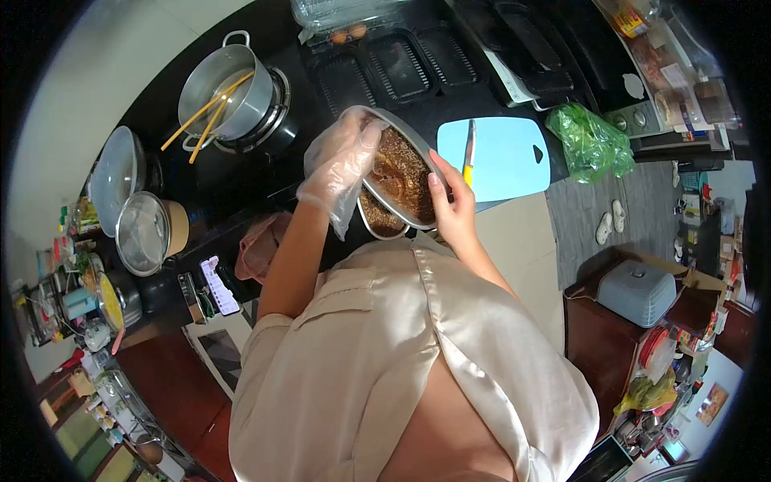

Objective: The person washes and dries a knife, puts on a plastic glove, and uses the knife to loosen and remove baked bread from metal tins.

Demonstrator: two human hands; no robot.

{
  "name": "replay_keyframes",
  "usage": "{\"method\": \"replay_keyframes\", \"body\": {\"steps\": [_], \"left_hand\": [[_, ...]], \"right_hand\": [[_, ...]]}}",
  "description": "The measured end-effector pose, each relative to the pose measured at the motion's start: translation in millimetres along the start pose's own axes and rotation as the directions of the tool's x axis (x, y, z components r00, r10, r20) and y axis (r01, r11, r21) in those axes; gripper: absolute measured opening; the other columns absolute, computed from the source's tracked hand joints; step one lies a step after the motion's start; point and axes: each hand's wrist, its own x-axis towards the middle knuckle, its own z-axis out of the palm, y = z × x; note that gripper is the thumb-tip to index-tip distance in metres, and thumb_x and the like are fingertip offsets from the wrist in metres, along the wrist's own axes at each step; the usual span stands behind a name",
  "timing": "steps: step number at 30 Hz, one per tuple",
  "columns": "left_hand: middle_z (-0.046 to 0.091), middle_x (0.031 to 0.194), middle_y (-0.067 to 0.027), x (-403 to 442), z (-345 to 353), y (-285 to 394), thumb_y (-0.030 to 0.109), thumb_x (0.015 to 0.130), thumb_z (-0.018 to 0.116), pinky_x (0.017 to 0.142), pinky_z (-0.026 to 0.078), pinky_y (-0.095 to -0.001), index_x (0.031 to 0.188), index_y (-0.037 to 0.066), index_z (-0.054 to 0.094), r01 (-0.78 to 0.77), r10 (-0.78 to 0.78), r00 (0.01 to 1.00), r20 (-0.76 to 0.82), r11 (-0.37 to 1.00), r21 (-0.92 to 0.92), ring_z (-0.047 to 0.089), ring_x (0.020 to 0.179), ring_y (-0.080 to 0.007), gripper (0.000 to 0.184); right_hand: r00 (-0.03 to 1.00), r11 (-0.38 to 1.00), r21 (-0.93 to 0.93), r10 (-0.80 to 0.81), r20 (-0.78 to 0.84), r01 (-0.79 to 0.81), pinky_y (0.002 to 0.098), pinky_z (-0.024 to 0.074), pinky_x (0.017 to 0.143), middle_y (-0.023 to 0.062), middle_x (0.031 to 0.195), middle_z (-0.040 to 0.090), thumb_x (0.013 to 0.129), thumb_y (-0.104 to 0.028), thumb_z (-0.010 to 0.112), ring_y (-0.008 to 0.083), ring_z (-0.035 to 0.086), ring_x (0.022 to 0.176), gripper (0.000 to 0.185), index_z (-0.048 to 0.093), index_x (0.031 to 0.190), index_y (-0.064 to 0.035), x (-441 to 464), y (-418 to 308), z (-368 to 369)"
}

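A grey bowl [414, 132] holds brown, sauce-coated food [401, 173] flecked with sesame-like seeds, and it is tilted in front of me. My left hand [345, 157], in a clear plastic glove, is closed at the bowl's left rim, its fingertips partly hidden by the glove's folds. Bare, my right hand [454, 201] grips the right rim with the fingers wrapped around it. Under the tilted bowl, a second container [387, 234] with similar seeded brown food shows in part.
A blue cutting board [514, 161] carries a yellow-handled knife [470, 153]. Black plastic trays [397, 64] line the back of the counter. On the stove stands a pot [229, 60] with chopsticks [210, 112]. A green plastic bag [590, 140] lies right, a phone [218, 285] left.
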Motion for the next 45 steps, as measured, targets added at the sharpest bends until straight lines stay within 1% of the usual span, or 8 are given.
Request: {"method": "replay_keyframes", "body": {"steps": [4, 11, 15, 17, 19, 24, 34, 45], "left_hand": [[0.057, 0.106, -0.0131, -3.7, -8.8, -9.4, 0.034, 0.091, 0.038, 0.085, 0.040, -0.0374, 0.110, 0.007, 0.054, -0.306, 0.302, 0.949, 0.084, 0.951, 0.037, 0.054, 0.100, -0.0312, 0.037], [0.057, 0.103, -0.0130, -11.6, -10.1, 12.1, 0.033, 0.090, 0.040, 0.085, 0.040, -0.0361, 0.109, 0.007, 0.057, -0.055, 0.047, 0.996, 0.078, 0.994, 0.096, 0.054, 0.098, -0.0280, 0.036], [0.061, 0.097, -0.0077, -3.8, 0.4, -28.0, 0.025, 0.090, 0.045, 0.083, 0.041, -0.0294, 0.102, 0.001, 0.061, -0.199, 0.317, 0.935, 0.161, 0.842, -0.502, 0.056, 0.092, -0.0153, 0.032], [0.061, 0.096, -0.0056, -8.3, 3.5, -35.0, 0.021, 0.090, 0.045, 0.083, 0.040, -0.0276, 0.101, 0.000, 0.061, 0.139, 0.195, 0.935, 0.295, 0.566, -0.812, 0.054, 0.093, -0.0118, 0.029], [0.061, 0.099, -0.0056, -16.6, -8.2, -23.9, 0.016, 0.091, 0.043, 0.087, 0.039, -0.0272, 0.103, 0.000, 0.060, -0.085, 0.318, 0.929, 0.189, 0.681, -0.727, 0.055, 0.095, -0.0127, 0.027], [0.059, 0.106, -0.0082, 2.0, 15.3, -55.0, 0.010, 0.092, 0.042, 0.091, 0.038, -0.0258, 0.108, -0.002, 0.057, 0.307, 0.262, 0.866, 0.426, 0.395, -0.866, 0.055, 0.101, -0.0141, 0.025], [0.058, 0.108, -0.0099, 14.5, 20.1, -65.6, 0.007, 0.090, 0.046, 0.097, 0.038, -0.0294, 0.108, -0.003, 0.056, 0.413, 0.075, 0.880, 0.469, 0.366, -0.834, 0.051, 0.109, -0.0162, 0.022], [0.056, 0.114, -0.0122, -11.6, -8.3, -33.9, 0.003, 0.086, 0.048, 0.094, 0.040, -0.0304, 0.110, -0.003, 0.057, -0.042, 0.445, 0.842, 0.304, 0.617, -0.786, 0.055, 0.104, -0.0197, 0.026]], "right_hand": [[0.999, 1.000, -0.009, 0.001, 0.032, -0.001, 0.0269, 0.0437, 0.076, 0.0130, 0.095, 0.061, 0.088, -0.019, 0.056, 0.0201, 0.058, 0.086, 0.033, 0.056, 0.117, -0.0033, 1.1, -8.3, -9.4], [0.998, 0.999, -0.019, 0.030, 0.048, -0.029, 0.0265, 0.0440, 0.064, 0.0105, 0.084, 0.061, 0.084, -0.019, 0.060, 0.0178, 0.057, 0.070, 0.031, 0.059, 0.112, -0.0046, 10.4, -32.0, -23.2], [0.997, 0.991, -0.133, 0.014, 0.080, -0.003, 0.0258, 0.0411, 0.053, 0.0085, 0.077, 0.059, 0.083, -0.020, 0.062, 0.0160, 0.052, 0.057, 0.030, 0.061, 0.109, -0.0053, 4.3, -36.4, -27.8], [0.995, 0.989, -0.148, 0.016, 0.101, 0.000, 0.0255, 0.0399, 0.051, 0.0083, 0.076, 0.059, 0.083, -0.020, 0.062, 0.0156, 0.051, 0.055, 0.030, 0.061, 0.109, -0.0055, 3.0, -37.0, -29.9], [0.993, 0.986, -0.165, 0.020, 0.119, 0.000, 0.0252, 0.0387, 0.049, 0.0080, 0.075, 0.059, 0.083, -0.020, 0.062, 0.0151, 0.049, 0.053, 0.030, 0.062, 0.109, -0.0056, 2.4, -37.6, -31.2], [0.991, 0.988, -0.150, -0.018, 0.133, 0.038, 0.0245, 0.0392, 0.049, 0.0087, 0.076, 0.060, 0.083, -0.021, 0.062, 0.0147, 0.050, 0.053, 0.031, 0.062, 0.109, -0.0052, 7.2, -40.1, -32.6], [0.970, 0.989, -0.028, 0.146, 0.195, -0.143, 0.0237, 0.0440, 0.058, 0.0137, 0.097, 0.066, 0.084, -0.025, 0.061, 0.0139, 0.057, 0.064, 0.033, 0.062, 0.111, -0.0051, 22.9, -15.3, -35.7], [0.943, 0.983, -0.146, 0.147, 0.299, -0.107, 0.0249, 0.0444, 0.063, 0.0120, 0.089, 0.066, 0.085, -0.024, 0.060, 0.0129, 0.056, 0.068, 0.032, 0.062, 0.110, -0.0046, 28.1, -36.1, -47.7]]}}
